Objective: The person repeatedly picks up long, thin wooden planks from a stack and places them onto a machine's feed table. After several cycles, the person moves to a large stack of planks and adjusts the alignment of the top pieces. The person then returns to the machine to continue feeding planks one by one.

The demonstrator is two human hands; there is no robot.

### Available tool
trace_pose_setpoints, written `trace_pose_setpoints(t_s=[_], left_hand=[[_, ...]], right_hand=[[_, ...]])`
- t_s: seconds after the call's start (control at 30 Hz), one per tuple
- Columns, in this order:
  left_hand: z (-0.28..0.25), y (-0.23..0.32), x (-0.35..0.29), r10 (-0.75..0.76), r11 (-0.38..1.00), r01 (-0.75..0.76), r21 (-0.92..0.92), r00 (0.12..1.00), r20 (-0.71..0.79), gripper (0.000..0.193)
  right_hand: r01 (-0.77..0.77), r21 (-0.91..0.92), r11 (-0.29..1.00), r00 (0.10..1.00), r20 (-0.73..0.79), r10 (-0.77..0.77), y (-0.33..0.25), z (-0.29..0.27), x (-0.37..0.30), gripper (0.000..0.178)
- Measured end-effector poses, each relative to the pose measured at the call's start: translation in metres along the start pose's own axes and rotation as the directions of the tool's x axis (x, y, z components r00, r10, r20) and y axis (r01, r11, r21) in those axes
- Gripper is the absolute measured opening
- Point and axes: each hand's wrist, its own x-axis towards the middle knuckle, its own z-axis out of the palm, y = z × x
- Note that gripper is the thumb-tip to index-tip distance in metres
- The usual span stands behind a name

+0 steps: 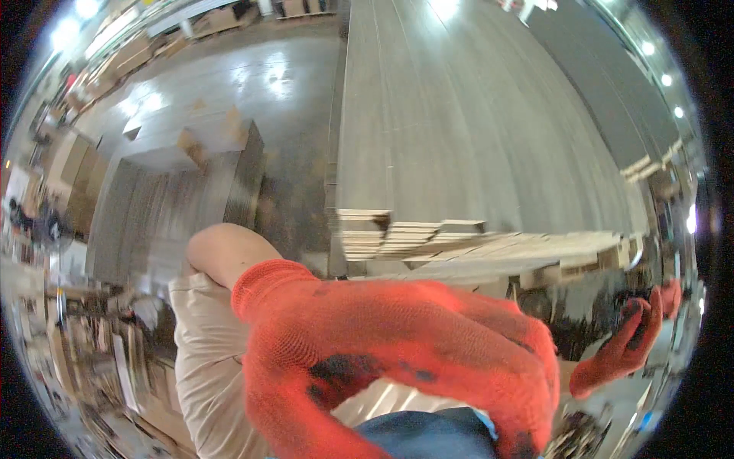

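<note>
My left hand (413, 321), in a red glove with dark smudges, is raised close to the camera and stretches across the lower middle. Its thumb and fingers curve apart in an arch, with nothing visibly gripped. Below the arch shows blue material (428, 434), which the fingertips may touch; I cannot tell. At the lower right, my right hand (618, 353), also red-gloved with dark patches, is held out to the side, fingers spread and holding nothing. Beyond the left hand lies a broad stack of long grey boards (489, 130), pale wooden pieces showing at its near end.
Another stack of grey boards or panels (172, 195) stands at the left, partly blurred. A dark, long stack (604, 76) runs along the far right. Grey floor (294, 183) lies between the left and middle stacks. Cardboard-coloured boxes (76, 180) stand near the left rim.
</note>
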Motion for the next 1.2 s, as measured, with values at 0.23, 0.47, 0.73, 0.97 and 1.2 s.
trace_pose_setpoints(t_s=[0.23, 0.47, 0.73, 0.97, 1.2], left_hand=[[0.034, -0.043, 0.133, -0.098, 0.958, 0.077, 0.277, 0.993, 0.063, 0.067], [-0.006, -0.085, 0.241, -0.265, 0.719, 0.382, 0.581, 0.923, -0.280, 0.076], [-0.076, -0.148, 0.398, -0.153, 0.880, 0.344, 0.328, 0.859, -0.489, 0.086], [-0.201, -0.269, 0.523, -0.237, 0.952, 0.296, 0.081, 0.876, -0.420, 0.059], [-0.204, -0.390, 0.650, -0.237, 0.932, 0.358, 0.064, 0.731, -0.639, 0.069]], right_hand=[[-0.117, 0.212, 0.970, 0.993, 0.031, 0.113, 0.139, -0.034, 0.089, 0.034], [-0.089, 0.260, 0.961, 0.992, 0.104, 0.064, 0.240, -0.017, 0.178, 0.040], [-0.059, 0.125, 0.990, 0.993, 0.111, 0.045, 0.403, 0.029, 0.327, 0.076], [0.109, 0.136, 0.985, 0.980, 0.153, -0.129, 0.504, 0.127, 0.394, 0.109], [0.117, 0.055, 0.992, 0.980, 0.153, -0.124, 0.552, 0.161, 0.391, 0.129]])
